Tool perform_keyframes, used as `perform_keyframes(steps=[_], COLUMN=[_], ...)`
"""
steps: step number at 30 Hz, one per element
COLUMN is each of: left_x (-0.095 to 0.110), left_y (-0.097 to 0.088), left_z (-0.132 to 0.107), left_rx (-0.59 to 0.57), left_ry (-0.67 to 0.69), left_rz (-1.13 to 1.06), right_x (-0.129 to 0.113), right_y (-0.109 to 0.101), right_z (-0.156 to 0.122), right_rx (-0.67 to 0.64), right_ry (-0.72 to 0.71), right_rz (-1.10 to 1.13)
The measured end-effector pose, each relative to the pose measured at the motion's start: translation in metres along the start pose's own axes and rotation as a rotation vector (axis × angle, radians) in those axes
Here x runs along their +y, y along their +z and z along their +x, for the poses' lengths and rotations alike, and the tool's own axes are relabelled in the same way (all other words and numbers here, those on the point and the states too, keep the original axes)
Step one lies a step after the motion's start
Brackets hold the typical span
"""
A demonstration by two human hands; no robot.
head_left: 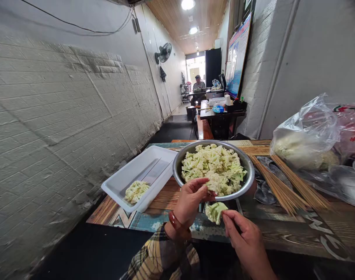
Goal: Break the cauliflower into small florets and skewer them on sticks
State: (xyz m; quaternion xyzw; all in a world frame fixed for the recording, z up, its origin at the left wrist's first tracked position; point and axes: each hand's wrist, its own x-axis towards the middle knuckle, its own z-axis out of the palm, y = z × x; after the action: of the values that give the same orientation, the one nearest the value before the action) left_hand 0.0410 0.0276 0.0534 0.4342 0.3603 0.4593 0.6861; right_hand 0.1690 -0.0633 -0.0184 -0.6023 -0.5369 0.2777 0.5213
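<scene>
On the table [282, 235], cauliflower [214, 161] is heaped in a bowl [250, 184]; at its near side, a floret [215, 212] is pinched by the right hand [247, 235]. Whether anything is held by the curled left hand [189, 200] cannot be told.

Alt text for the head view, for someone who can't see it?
A person's right hand holds a cauliflower piece in front of a metal bowl of florets, the left hand at the bowl's near rim. A white tray with a small cauliflower heap sits left; wooden skewers and plastic bags lie right.
</scene>
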Motion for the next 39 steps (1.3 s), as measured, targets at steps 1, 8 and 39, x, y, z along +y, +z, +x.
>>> perform_keyframes(steps=[1, 8, 39], left_x=[-0.001, -0.002, -0.003], left_y=[0.0, -0.001, -0.002], left_z=[0.0, -0.005, -0.02], left_rx=[-0.009, -0.006, 0.076], left_ry=[-0.008, 0.015, 0.048], left_rz=[0.01, 0.111, -0.105], right_x=[0.0, 0.0, -0.003], right_y=[0.0, -0.001, 0.002], right_z=[0.001, 0.006, -0.004], right_rx=[0.004, 0.034, -0.031], right_ry=[-0.001, 0.053, 0.104], right_rz=[0.005, 0.02, 0.008])
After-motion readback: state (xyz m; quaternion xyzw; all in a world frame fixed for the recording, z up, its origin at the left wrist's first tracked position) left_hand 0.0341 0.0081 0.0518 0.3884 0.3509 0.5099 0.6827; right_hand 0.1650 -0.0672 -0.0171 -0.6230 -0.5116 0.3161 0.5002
